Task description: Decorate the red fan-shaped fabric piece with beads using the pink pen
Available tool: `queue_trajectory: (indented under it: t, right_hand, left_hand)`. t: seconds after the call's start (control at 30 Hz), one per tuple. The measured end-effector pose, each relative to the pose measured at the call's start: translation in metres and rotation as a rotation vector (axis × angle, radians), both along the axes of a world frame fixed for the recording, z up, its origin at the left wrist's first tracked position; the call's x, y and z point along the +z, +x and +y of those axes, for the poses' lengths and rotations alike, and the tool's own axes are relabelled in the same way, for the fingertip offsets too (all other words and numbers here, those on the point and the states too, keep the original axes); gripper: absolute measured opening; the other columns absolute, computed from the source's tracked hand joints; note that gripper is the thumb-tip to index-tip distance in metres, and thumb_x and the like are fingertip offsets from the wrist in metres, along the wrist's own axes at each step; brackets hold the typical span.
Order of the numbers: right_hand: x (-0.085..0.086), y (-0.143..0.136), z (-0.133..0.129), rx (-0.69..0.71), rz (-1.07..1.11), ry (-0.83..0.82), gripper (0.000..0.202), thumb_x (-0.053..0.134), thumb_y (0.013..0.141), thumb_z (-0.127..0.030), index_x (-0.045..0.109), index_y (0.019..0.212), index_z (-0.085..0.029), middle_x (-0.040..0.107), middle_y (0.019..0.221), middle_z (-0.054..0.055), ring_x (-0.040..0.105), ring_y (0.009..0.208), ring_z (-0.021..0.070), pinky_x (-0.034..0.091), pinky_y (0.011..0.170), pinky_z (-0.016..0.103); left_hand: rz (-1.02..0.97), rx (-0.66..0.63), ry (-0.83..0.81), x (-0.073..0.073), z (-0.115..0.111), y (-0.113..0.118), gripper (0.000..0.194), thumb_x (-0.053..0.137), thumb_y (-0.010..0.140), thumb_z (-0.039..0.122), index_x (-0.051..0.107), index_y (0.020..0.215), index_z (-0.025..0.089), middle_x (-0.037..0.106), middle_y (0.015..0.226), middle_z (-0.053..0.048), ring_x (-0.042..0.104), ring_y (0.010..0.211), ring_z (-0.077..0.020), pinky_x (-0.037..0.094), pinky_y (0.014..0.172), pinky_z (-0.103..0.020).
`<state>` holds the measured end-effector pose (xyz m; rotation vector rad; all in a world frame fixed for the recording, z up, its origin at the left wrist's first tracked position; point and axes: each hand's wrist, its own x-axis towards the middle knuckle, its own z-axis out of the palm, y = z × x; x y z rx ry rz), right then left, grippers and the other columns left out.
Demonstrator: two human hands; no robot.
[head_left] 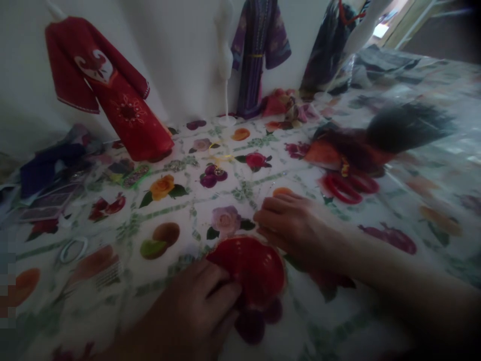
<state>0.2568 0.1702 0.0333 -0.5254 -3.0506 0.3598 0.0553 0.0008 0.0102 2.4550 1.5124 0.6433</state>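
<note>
A small red shiny piece [259, 268], with a rounded outline and a thin gold-looking edge, lies in front of me on the flowered tablecloth. My left hand [199, 306] comes from the lower left and is closed at the left edge of this piece, thumb and fingers pinching it. Just beyond its upper right edge, my right hand [291, 223] has its fingers curled together above the cloth. Whatever is between those fingers, if anything, is too dim and small to make out.
At the back stand a red embroidered doll-sized dress [124, 95], a purple patterned robe [257, 55] and a white stand [226, 75]. Red-handled scissors [347, 188] lie right, near orange and dark fabric [338, 148]. A white ring [73, 249] and folded dark cloth [50, 163] are left.
</note>
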Motion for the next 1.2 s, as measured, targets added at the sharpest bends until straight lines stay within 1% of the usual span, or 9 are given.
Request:
queue_trajectory:
  t: [0.17, 0.33, 0.43, 0.57, 0.73, 0.87, 0.97, 1.07, 1.2]
  right_hand:
    - [-0.007, -0.005, 0.001, 0.015, 0.047, 0.020, 0.024, 0.047, 0.099, -0.013, 0.058, 0.078, -0.016, 0.056, 0.080, 0.004, 0.046, 0.072, 0.0163, 0.035, 0.072, 0.033]
    - [-0.013, -0.009, 0.000, -0.060, 0.058, 0.051, 0.023, 0.046, 0.096, -0.010, 0.057, 0.077, -0.017, 0.056, 0.080, 0.005, 0.046, 0.071, 0.0167, 0.035, 0.073, 0.033]
    - [-0.017, -0.009, 0.002, -0.057, 0.072, 0.054, 0.023, 0.045, 0.095, -0.009, 0.060, 0.079, -0.016, 0.057, 0.081, 0.006, 0.049, 0.073, 0.0172, 0.037, 0.075, 0.034]
    - [-0.021, -0.007, 0.006, -0.036, 0.117, 0.098, 0.022, 0.047, 0.096, -0.010, 0.063, 0.083, -0.015, 0.058, 0.080, 0.006, 0.052, 0.073, 0.0173, 0.039, 0.074, 0.033]
    - [-0.019, -0.004, 0.008, -0.054, 0.159, 0.147, 0.025, 0.045, 0.100, -0.015, 0.065, 0.085, -0.014, 0.060, 0.081, 0.006, 0.055, 0.076, 0.0183, 0.041, 0.075, 0.034]
    - [-0.019, -0.003, 0.008, -0.072, 0.179, 0.127, 0.027, 0.044, 0.102, -0.019, 0.065, 0.086, -0.015, 0.061, 0.083, 0.007, 0.055, 0.077, 0.0181, 0.041, 0.075, 0.034]
    - [-0.019, -0.004, 0.007, -0.040, 0.189, 0.098, 0.025, 0.045, 0.102, -0.021, 0.065, 0.089, -0.015, 0.060, 0.084, 0.006, 0.055, 0.079, 0.0185, 0.040, 0.077, 0.034]
    - [-0.018, -0.007, 0.004, -0.015, 0.134, 0.085, 0.023, 0.045, 0.100, -0.018, 0.062, 0.084, -0.016, 0.058, 0.083, 0.006, 0.052, 0.076, 0.0182, 0.040, 0.076, 0.034]
    - [-0.017, -0.011, 0.001, -0.044, 0.047, 0.080, 0.024, 0.044, 0.098, -0.014, 0.060, 0.080, -0.016, 0.058, 0.085, 0.007, 0.049, 0.074, 0.0179, 0.040, 0.075, 0.035]
  left_hand:
    - [-0.024, 0.017, -0.023, -0.008, -0.002, -0.002, 0.024, 0.048, 0.099, 0.022, 0.071, 0.107, 0.020, 0.071, 0.095, -0.006, 0.066, 0.084, -0.0204, 0.061, 0.076, -0.033]
    - [-0.006, 0.028, 0.014, -0.008, -0.001, 0.000, 0.029, 0.043, 0.101, 0.021, 0.072, 0.104, 0.020, 0.071, 0.092, -0.006, 0.064, 0.080, -0.0200, 0.060, 0.074, -0.033]
    - [0.004, 0.025, 0.040, -0.007, -0.001, 0.002, 0.031, 0.041, 0.100, 0.018, 0.072, 0.103, 0.019, 0.071, 0.092, -0.007, 0.064, 0.079, -0.0205, 0.059, 0.072, -0.034]
    - [0.071, -0.033, 0.043, -0.007, -0.001, 0.002, 0.032, 0.040, 0.099, 0.012, 0.070, 0.106, 0.021, 0.072, 0.097, -0.005, 0.064, 0.079, -0.0178, 0.058, 0.073, -0.033]
    - [0.016, 0.030, 0.078, -0.014, 0.000, 0.001, 0.028, 0.042, 0.101, 0.018, 0.070, 0.102, 0.021, 0.069, 0.089, -0.006, 0.064, 0.080, -0.0197, 0.057, 0.072, -0.034]
    - [0.009, -0.028, 0.086, -0.018, 0.000, 0.001, 0.024, 0.046, 0.098, 0.016, 0.070, 0.104, 0.018, 0.069, 0.090, -0.006, 0.063, 0.079, -0.0205, 0.057, 0.071, -0.034]
    - [0.028, -0.013, 0.064, -0.014, 0.000, 0.001, 0.026, 0.045, 0.098, 0.014, 0.069, 0.103, 0.020, 0.069, 0.093, -0.006, 0.063, 0.081, -0.0205, 0.056, 0.074, -0.035]
    - [0.050, -0.017, 0.048, -0.011, -0.001, 0.001, 0.028, 0.042, 0.098, 0.013, 0.069, 0.102, 0.020, 0.069, 0.092, -0.006, 0.063, 0.081, -0.0206, 0.056, 0.074, -0.035]
    - [0.058, -0.082, 0.095, -0.013, 0.000, 0.001, 0.023, 0.046, 0.096, 0.011, 0.068, 0.094, 0.019, 0.070, 0.095, -0.007, 0.063, 0.078, -0.0196, 0.056, 0.074, -0.035]
